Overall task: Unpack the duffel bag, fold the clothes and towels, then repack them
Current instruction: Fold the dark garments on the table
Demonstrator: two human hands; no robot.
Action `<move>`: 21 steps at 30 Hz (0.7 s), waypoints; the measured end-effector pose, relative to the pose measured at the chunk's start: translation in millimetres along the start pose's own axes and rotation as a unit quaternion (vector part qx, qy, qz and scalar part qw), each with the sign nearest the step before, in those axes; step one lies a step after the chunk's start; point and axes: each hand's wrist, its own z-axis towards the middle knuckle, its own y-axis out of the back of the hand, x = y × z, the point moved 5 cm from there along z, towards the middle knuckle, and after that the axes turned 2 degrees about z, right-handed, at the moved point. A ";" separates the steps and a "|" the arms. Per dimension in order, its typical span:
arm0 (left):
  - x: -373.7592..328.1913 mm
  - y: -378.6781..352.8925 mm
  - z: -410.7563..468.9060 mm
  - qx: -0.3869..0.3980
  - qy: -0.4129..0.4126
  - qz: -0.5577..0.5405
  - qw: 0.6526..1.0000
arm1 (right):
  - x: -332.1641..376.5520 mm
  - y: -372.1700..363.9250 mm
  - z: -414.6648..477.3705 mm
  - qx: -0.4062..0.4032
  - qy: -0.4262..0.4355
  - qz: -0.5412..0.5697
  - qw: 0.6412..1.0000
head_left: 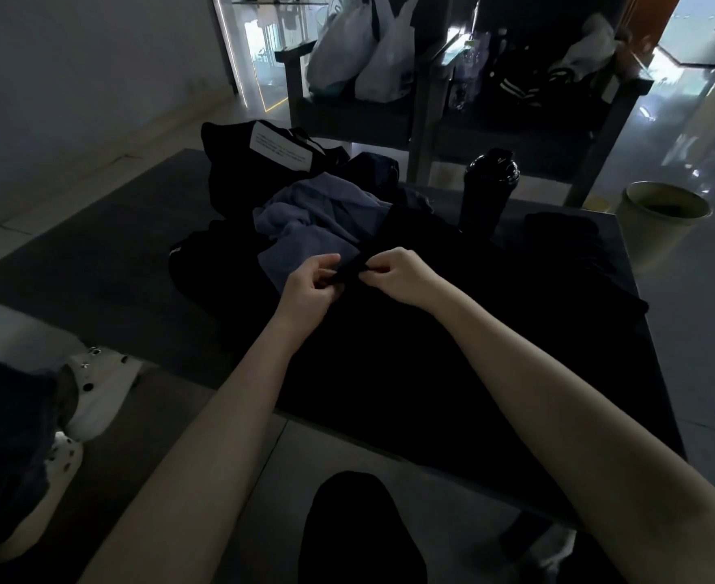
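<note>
Step in hand, as judged: straightening an edge of the black garment (389, 351) before the first fold. Spread over the near half of the dark table (617, 255), far edge lifted between both hands.

Left hand (309, 284): fingers curled, thumb and forefinger pinching the lifted edge. Right hand (397, 274): same pinch on the same edge, just beside the left.

Keep both pinches on one seam. Draw apart along the edge until taut, then lay flat and smooth toward the body. Avoid dragging the blue-grey towel (309, 217), crumpled just beyond and touching the garment.

Containers:
- Duffel bag (237, 149), black with a white label, far left of the table behind the towel: slumped, opening not visible, contents not determinable.
- Waste bin (642, 238), on the floor past the table's right corner: dark inside, liner or contents unclear.
- White plastic bags (364, 56), on the chair behind: bulging, contents hidden.
- Black shaker bottle (490, 187), upright at the table's far edge: lid on.
</note>
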 end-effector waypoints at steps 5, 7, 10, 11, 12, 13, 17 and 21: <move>31.5 -4.8 -14.3 0.122 0.096 0.140 0.978 | -2.7 19.1 2.2 -0.200 0.010 0.085 0.976; 42.3 3.0 -21.7 0.122 0.152 0.109 0.975 | -5.1 26.7 2.3 -0.229 -0.005 0.045 0.972; 48.0 13.6 -25.4 0.102 0.173 0.083 0.976 | -5.6 28.1 2.7 -0.255 -0.009 -0.024 0.967; 48.7 16.9 -26.1 0.085 0.166 0.093 0.978 | -7.7 23.2 4.0 -0.238 -0.019 -0.045 0.970; 49.9 20.3 -27.8 0.068 0.162 0.114 0.978 | -12.7 15.5 4.8 -0.203 -0.042 -0.069 0.976; 51.8 22.9 -29.7 0.054 0.159 0.138 0.976 | -20.2 5.9 4.5 -0.152 -0.074 -0.099 0.981; 68.5 27.8 -44.7 0.061 0.188 0.185 0.963 | -55.0 -35.4 -14.6 0.041 -0.139 -0.266 0.953; 75.4 33.3 -64.4 0.111 0.201 0.194 0.954 | -66.9 -47.7 -27.3 0.026 -0.136 -0.310 0.941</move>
